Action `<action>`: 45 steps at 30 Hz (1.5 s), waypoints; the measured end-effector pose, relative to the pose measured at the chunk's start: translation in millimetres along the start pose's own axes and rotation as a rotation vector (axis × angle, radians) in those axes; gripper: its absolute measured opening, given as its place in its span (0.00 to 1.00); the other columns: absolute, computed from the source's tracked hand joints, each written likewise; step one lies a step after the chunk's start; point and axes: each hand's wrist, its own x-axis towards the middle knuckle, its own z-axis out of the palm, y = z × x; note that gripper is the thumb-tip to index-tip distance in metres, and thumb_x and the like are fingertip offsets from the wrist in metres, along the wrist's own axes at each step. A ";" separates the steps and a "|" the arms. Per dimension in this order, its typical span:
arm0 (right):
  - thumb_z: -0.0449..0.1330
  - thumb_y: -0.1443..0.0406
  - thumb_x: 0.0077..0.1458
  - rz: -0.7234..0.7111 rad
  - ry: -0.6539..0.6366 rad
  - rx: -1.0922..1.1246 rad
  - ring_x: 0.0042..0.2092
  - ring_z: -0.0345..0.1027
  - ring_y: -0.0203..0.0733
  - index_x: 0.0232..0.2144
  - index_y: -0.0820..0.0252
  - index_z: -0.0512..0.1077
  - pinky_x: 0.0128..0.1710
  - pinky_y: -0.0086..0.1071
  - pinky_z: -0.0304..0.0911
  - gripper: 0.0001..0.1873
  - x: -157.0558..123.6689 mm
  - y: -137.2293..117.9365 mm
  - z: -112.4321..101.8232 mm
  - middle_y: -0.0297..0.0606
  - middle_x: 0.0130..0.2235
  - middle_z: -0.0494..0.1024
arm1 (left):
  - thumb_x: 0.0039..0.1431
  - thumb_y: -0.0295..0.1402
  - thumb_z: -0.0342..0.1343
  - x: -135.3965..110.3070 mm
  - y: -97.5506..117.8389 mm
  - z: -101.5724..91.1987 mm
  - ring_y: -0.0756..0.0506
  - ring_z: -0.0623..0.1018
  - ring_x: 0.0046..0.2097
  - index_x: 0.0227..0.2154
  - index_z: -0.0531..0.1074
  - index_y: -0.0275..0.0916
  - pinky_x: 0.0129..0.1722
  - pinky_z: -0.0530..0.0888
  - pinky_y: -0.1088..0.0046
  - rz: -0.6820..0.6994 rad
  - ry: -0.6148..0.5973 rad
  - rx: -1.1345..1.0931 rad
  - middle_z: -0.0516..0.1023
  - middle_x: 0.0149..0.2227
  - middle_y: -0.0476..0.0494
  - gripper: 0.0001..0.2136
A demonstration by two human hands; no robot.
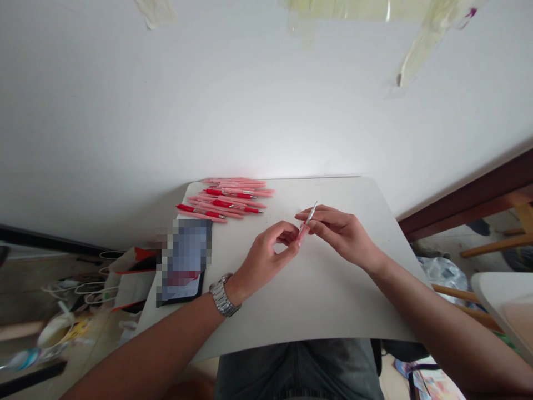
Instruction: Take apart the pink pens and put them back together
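Note:
Above the middle of the white table, my left hand (272, 247) pinches a short pink pen part (303, 230) between thumb and fingers. A thin white pen refill (311, 212) with a pointed tip rises at a slant from the pink part, tip up and away from me. My right hand (347, 233) grips the refill with thumb and fingertips, close beside the left fingertips. Whether the refill sits inside the pink part or only against it, I cannot tell. To the left lies a pile of pink pens (245, 204), with several red pens (214, 212) among them.
A phone or tablet (185, 261), its screen blurred out, lies along the left edge of the white table (325, 305). The wall (266, 111) rises directly behind the table. Right of it stand wooden chair parts (487, 244); cables and a bucket (56, 329) are at left.

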 end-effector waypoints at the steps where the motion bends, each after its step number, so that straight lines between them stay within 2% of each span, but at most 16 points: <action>1: 0.62 0.56 0.69 0.001 0.001 0.003 0.58 0.76 0.51 0.47 0.48 0.85 0.51 0.45 0.78 0.12 0.0 -0.3 0.1 0.41 0.55 0.82 | 0.70 0.34 0.60 -0.2 0.1 0.0 0.47 0.81 0.44 0.43 0.74 0.41 0.50 0.80 0.69 -0.003 0.000 0.001 0.81 0.43 0.44 0.04; 4: 0.62 0.55 0.69 0.020 0.012 0.047 0.56 0.77 0.49 0.46 0.49 0.84 0.50 0.43 0.79 0.12 -0.2 -1.9 0.7 0.41 0.55 0.82 | 0.70 0.34 0.60 -0.6 0.1 -0.3 0.47 0.81 0.44 0.42 0.74 0.40 0.50 0.79 0.69 -0.007 -0.002 0.000 0.81 0.43 0.44 0.04; 9: 0.64 0.55 0.68 0.063 0.054 0.156 0.53 0.78 0.47 0.53 0.51 0.78 0.49 0.41 0.78 0.15 -0.5 -3.6 1.4 0.42 0.54 0.83 | 0.70 0.33 0.59 -1.7 -1.5 -0.6 0.47 0.80 0.43 0.43 0.73 0.40 0.49 0.79 0.70 -0.001 -0.014 0.006 0.79 0.42 0.45 0.04; 16: 0.68 0.59 0.65 0.005 0.150 0.201 0.39 0.76 0.38 0.40 0.53 0.80 0.40 0.35 0.74 0.06 -0.9 -2.8 2.4 0.38 0.43 0.84 | 0.70 0.32 0.59 -3.3 -3.5 0.4 0.47 0.79 0.43 0.42 0.73 0.39 0.49 0.77 0.70 0.015 -0.020 0.036 0.79 0.41 0.46 0.03; 23: 0.71 0.58 0.62 0.038 0.184 0.226 0.44 0.79 0.42 0.41 0.52 0.81 0.43 0.37 0.77 0.08 -1.9 -1.9 4.4 0.38 0.45 0.85 | 0.70 0.33 0.60 -4.3 -4.6 -0.1 0.47 0.80 0.44 0.43 0.73 0.39 0.51 0.77 0.70 0.005 -0.031 0.023 0.79 0.42 0.45 0.04; 29: 0.68 0.56 0.64 0.090 0.134 0.251 0.41 0.79 0.41 0.41 0.54 0.80 0.42 0.37 0.79 0.09 -0.5 -1.3 4.5 0.38 0.42 0.84 | 0.69 0.36 0.61 -3.7 -1.7 1.0 0.45 0.82 0.46 0.45 0.76 0.37 0.51 0.79 0.68 -0.100 -0.071 -0.101 0.81 0.46 0.41 0.08; 32: 0.67 0.55 0.65 0.112 0.139 0.231 0.42 0.80 0.42 0.41 0.55 0.80 0.41 0.38 0.80 0.11 -0.2 -3.4 3.3 0.39 0.42 0.84 | 0.68 0.37 0.62 -2.6 1.7 1.2 0.45 0.82 0.44 0.45 0.78 0.36 0.48 0.80 0.68 -0.128 -0.091 -0.165 0.81 0.44 0.41 0.10; 38: 0.66 0.52 0.65 0.137 0.144 0.214 0.42 0.80 0.43 0.42 0.55 0.79 0.41 0.39 0.81 0.14 0.5 -5.0 2.2 0.40 0.41 0.84 | 0.68 0.38 0.62 -1.6 2.5 0.9 0.47 0.79 0.39 0.44 0.78 0.35 0.44 0.79 0.69 -0.135 -0.098 -0.234 0.80 0.40 0.42 0.11; 45: 0.68 0.54 0.64 0.117 0.140 0.241 0.42 0.80 0.42 0.40 0.54 0.80 0.43 0.38 0.79 0.11 0.1 -1.9 4.0 0.39 0.43 0.84 | 0.69 0.38 0.61 -2.3 -2.3 0.9 0.46 0.80 0.44 0.44 0.76 0.36 0.48 0.78 0.69 -0.098 -0.095 -0.237 0.81 0.44 0.40 0.09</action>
